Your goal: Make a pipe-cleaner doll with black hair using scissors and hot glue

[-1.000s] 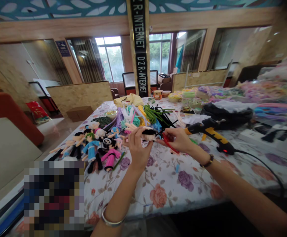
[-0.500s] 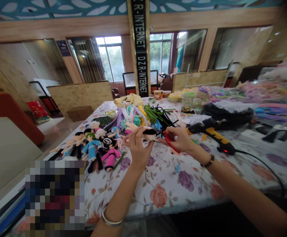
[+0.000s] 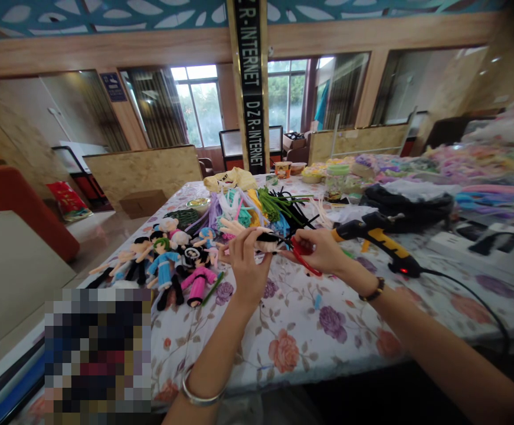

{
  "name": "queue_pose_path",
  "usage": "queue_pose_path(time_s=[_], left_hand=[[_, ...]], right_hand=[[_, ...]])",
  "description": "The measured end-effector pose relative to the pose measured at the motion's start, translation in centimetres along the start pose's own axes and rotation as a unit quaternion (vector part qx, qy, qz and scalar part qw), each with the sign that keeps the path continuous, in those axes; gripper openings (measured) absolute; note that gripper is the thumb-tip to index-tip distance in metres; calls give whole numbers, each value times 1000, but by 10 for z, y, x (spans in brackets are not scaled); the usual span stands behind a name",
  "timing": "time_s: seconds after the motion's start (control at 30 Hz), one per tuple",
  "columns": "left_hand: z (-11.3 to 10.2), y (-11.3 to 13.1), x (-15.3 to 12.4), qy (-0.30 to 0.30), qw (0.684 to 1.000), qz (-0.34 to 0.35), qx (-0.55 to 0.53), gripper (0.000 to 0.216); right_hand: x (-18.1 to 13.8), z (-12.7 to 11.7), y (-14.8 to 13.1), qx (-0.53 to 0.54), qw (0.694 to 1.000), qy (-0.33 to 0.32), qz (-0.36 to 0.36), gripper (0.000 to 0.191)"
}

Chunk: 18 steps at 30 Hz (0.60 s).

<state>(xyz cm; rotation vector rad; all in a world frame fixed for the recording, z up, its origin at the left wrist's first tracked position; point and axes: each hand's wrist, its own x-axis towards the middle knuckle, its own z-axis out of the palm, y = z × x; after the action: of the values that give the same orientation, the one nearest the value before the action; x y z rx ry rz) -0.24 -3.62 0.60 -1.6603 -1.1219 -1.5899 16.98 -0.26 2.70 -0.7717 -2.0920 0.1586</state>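
My left hand is closed round a small doll head with black hair, held above the floral tablecloth. My right hand grips red-handled scissors, their tips meeting the black hair at the doll head's right side. Both hands hover over the middle of the table, close together. Just beyond them lies a heap of coloured pipe cleaners.
Several finished pipe-cleaner dolls lie in a row at the left. A yellow and black glue gun with a cord rests at the right. A black bag, jars and piles of coloured material fill the far side. A blurred patch sits at lower left.
Almost nothing: the hands shift slightly while the scissors stay at the doll head's hair.
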Motion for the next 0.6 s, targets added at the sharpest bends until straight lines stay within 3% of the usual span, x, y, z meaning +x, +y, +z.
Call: queue_pose_path(time_s=[0.6], left_hand=[[0,-3,-2,35,999,1,22,27]], right_hand=[[1,-1,-7,6,999,-28,30,45]])
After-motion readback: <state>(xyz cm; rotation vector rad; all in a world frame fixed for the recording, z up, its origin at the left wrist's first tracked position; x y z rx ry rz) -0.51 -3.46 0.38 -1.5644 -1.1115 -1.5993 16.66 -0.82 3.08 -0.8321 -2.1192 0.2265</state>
